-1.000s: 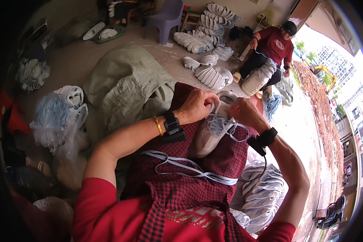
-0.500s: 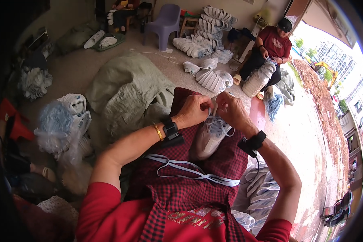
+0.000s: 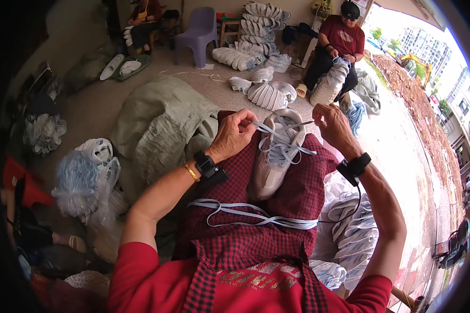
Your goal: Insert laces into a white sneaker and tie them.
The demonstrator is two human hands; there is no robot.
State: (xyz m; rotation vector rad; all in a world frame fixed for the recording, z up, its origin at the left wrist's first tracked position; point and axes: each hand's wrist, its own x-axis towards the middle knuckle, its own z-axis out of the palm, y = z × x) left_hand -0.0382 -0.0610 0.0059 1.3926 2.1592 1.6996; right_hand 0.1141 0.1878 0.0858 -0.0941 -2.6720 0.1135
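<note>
On my lap, over a red-and-black checked apron [image 3: 292,240], rests a white sneaker [image 3: 270,180] with its toe toward me. Pale blue-white laces run through its eyelets, and loops lie over the tongue. My left hand [image 3: 235,136] pinches one shoelace [image 3: 263,127], pulled taut to the left of the shoe's opening. On the other side my right hand [image 3: 333,127] pinches the other lace end, stretched out to the right. Both hands are apart from the shoe itself. A bundle of loose laces [image 3: 245,213] lies across the apron, nearer my body.
A large grey-green sack [image 3: 159,117] stands left of my knees. Bagged shoes and laces [image 3: 81,175] lie farther left. Stacked shoes [image 3: 352,229] sit by my right side. Ahead are shoe piles [image 3: 263,31], a purple chair [image 3: 197,34] and a seated co-worker [image 3: 342,39] handling shoes.
My hands have moved apart from close together above the shoe, drawing the lace ends out to both sides. The shoe's opening and laces now show more fully. The view has shifted slightly.
</note>
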